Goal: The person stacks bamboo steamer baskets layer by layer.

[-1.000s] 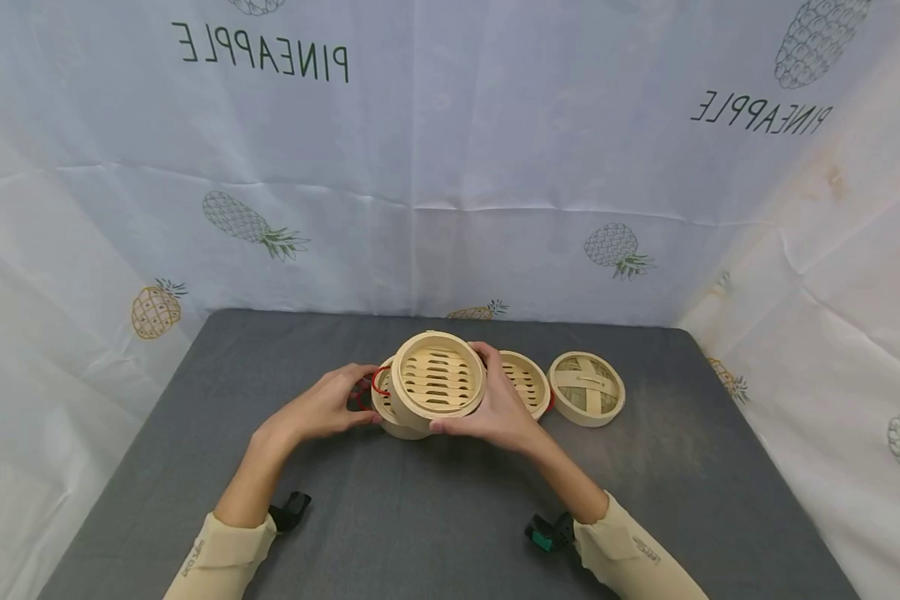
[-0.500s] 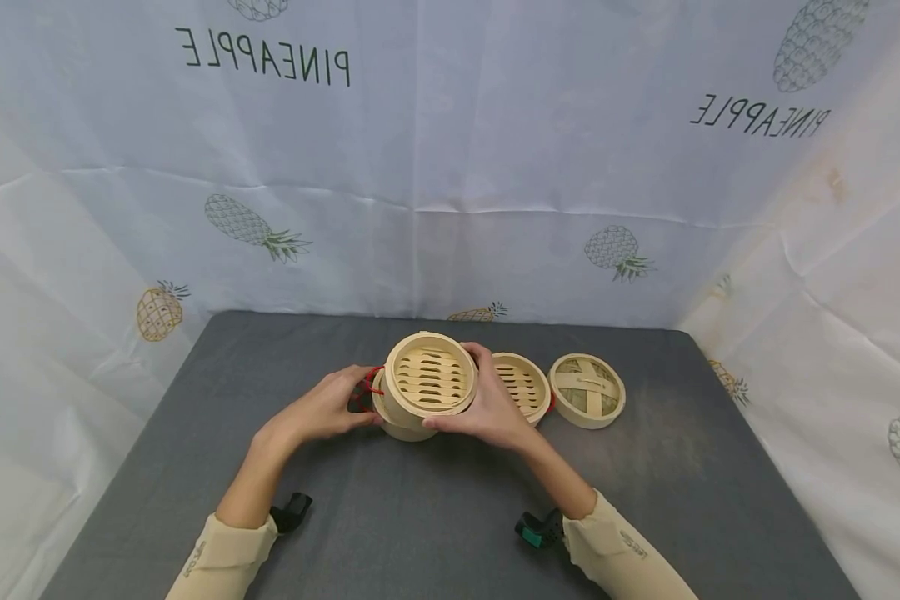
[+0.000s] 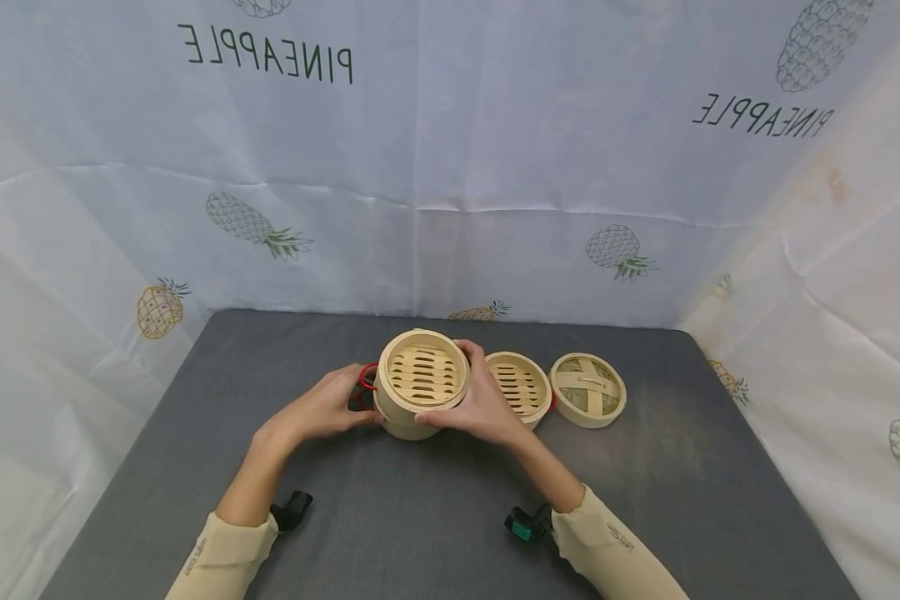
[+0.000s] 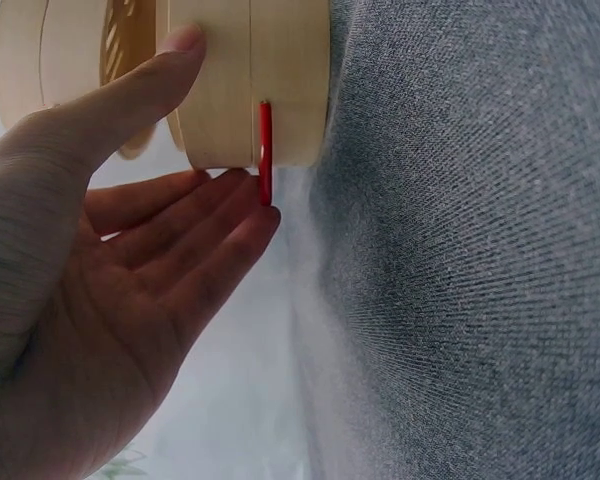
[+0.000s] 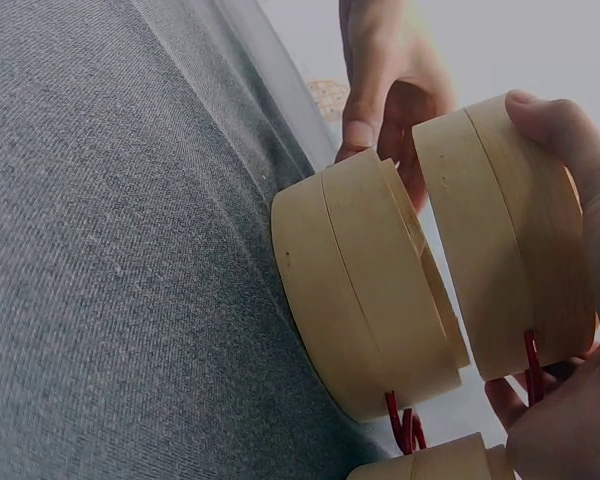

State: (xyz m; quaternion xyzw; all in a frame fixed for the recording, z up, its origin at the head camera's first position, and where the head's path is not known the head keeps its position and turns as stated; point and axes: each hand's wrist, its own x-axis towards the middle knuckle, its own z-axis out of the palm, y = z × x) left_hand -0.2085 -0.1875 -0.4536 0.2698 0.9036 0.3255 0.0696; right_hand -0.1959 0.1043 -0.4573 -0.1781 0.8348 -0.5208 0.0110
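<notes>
A grey bench (image 3: 390,508) stands before a pineapple-print curtain (image 3: 495,158); the left hand (image 3: 328,406) holds the lower basket (image 5: 365,285) on the bench between thumb and fingers; the right hand (image 3: 482,407) grips the upper basket (image 3: 423,373), slatted inside, tilted just above it; a third basket (image 3: 520,388) and lid (image 3: 588,390) sit at right.

I cannot view the floor of the lower basket (image 5: 350,290); in the head view, the upper basket (image 3: 423,375) covers it. The right hand (image 3: 483,406) masks part of the third basket (image 3: 519,387), which my right wrist view crops at the bottom. Right sleeve (image 3: 607,554) print (image 3: 620,537): illegible.
</notes>
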